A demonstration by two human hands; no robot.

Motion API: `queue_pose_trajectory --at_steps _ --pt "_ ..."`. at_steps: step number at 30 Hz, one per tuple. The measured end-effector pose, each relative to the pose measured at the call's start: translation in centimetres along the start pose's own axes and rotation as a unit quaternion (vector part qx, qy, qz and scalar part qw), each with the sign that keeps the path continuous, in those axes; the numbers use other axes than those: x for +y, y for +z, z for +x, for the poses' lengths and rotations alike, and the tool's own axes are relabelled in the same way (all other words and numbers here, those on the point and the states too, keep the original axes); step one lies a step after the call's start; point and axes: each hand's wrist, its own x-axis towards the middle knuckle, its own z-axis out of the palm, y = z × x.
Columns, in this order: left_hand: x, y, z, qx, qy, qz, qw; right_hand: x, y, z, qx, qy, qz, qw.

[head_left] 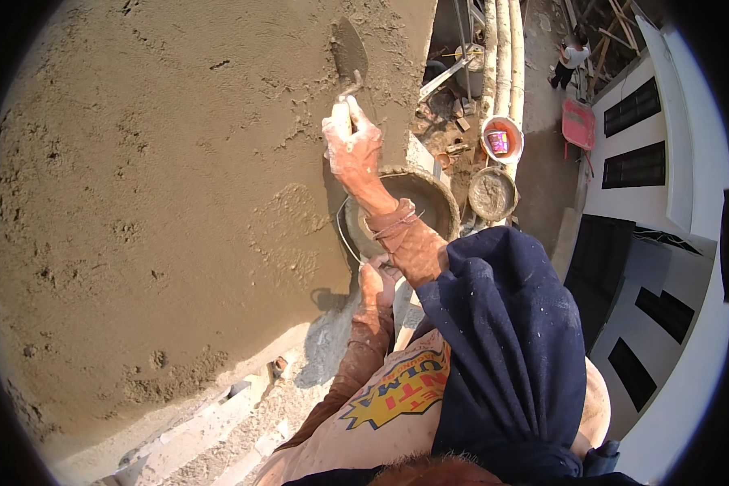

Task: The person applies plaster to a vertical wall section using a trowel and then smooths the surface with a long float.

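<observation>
My right hand [355, 150] is closed round the handle of a trowel [350, 53]. The trowel's pointed blade lies against the wet grey-brown mortar surface [170, 162], near its upper right part. Below my right forearm is a mortar bucket [439, 190] with a thin wire handle, partly hidden by that arm. Gripping the bucket's near rim is my left hand [378, 281], its fingers partly out of sight behind the rim and the right arm.
Bamboo poles [504, 65] run along the right of the mortar surface. Near them are a white pail [502, 139] with a small container inside and another mortar-filled bucket [492, 194]. Farther off are a red wheelbarrow [578, 125], a person [573, 58] and a white building [624, 170].
</observation>
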Motion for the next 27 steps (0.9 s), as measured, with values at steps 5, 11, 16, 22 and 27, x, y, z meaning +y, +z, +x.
queue_pose_trajectory --at_steps 5,11,16,22,27 --pt "2.1 2.1 -0.8 0.060 -0.109 -0.058 0.990 -7.0 -9.2 -10.0 -0.194 0.157 0.146 0.957" --pt "3.7 5.6 -2.7 0.076 -0.067 0.056 0.993 -6.5 -27.3 -5.1 -0.473 0.104 -0.423 0.766" --pt "1.4 6.1 -2.2 0.058 -0.058 0.114 0.990 1.2 -28.0 -7.1 -0.472 0.008 -0.619 0.628" --pt "2.7 9.2 -3.5 0.007 0.019 0.168 0.986 1.8 -27.0 -8.0 -0.549 0.025 -0.601 0.581" --pt "2.7 9.5 -3.7 -0.036 0.012 0.186 0.982 2.2 -29.6 -5.5 -0.577 0.314 -0.340 0.673"
